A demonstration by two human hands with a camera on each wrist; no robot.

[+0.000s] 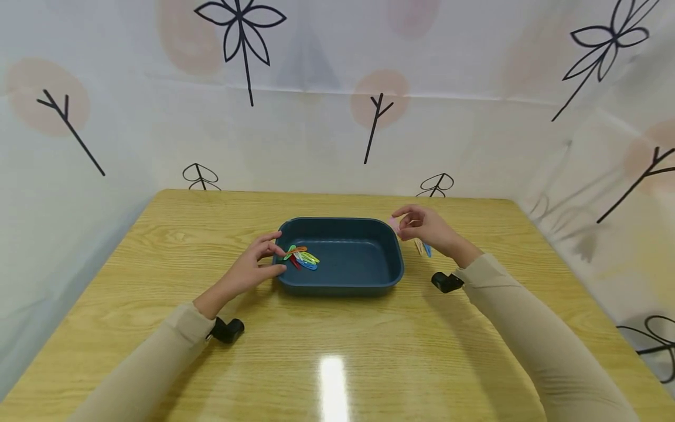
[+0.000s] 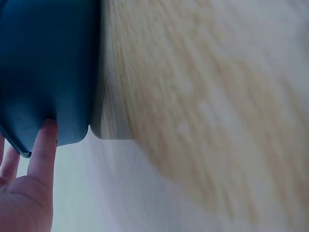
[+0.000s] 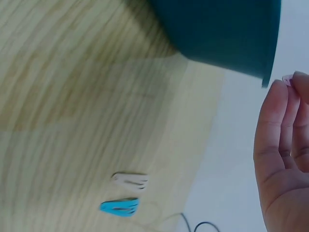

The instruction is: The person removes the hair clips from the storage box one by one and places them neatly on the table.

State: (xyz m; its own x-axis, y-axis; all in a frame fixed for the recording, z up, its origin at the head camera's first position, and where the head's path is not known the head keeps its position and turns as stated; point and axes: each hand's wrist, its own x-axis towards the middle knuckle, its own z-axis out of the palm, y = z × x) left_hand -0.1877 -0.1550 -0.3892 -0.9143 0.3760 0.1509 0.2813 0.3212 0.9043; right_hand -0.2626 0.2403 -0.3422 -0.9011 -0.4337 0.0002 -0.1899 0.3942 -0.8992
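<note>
A dark blue tray (image 1: pixel 390 275) sits mid-table and holds several coloured clips (image 1: pixel 302 257) at its left end. My left hand (image 1: pixel 258 264) rests against the tray's left rim, thumb and fingers straddling it; in the left wrist view a finger (image 2: pixel 41 150) touches the tray wall (image 2: pixel 48 67). My right hand (image 1: pixel 422 227) hovers just past the tray's right rim and pinches a pink clip (image 1: pixel 394 224); its tip (image 3: pixel 287 79) peeks from the fingertips. A cream clip (image 3: pixel 130 180) and a blue clip (image 3: pixel 119 207) lie on the table under that hand.
The wooden table (image 1: pixel 337 351) is enclosed by a white patterned curtain (image 1: pixel 316 117) on three sides. Black wrist cameras (image 1: pixel 228 329) (image 1: pixel 446 282) hang under both sleeves. A bright glare spot lies near the front edge.
</note>
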